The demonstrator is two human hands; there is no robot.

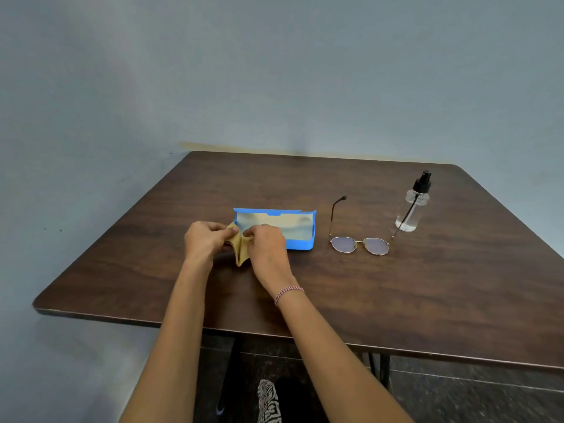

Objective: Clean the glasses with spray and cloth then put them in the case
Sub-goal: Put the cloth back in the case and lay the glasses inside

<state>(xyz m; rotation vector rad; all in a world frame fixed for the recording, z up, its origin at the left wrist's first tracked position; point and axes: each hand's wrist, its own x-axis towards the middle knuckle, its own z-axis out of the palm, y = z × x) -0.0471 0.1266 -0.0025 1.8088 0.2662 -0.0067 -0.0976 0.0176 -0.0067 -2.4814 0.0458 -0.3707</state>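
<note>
The left hand (pixel 204 239) and right hand (pixel 268 245) each pinch the cloth (pixel 239 251) in curled fingers, just before the open case (pixel 300 242). A hard tug while spreading it could knock the light case. The glasses (pixel 360 245) lie unfolded just right of the case, one temple reaching the bottle (pixel 410 215), so a hasty grab may tip it. The table (pixel 427 300) offers bare room toward its front edge.

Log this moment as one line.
left hand, right hand: pinching cloth | case: open | glasses, spray bottle: on table, untouched
</note>
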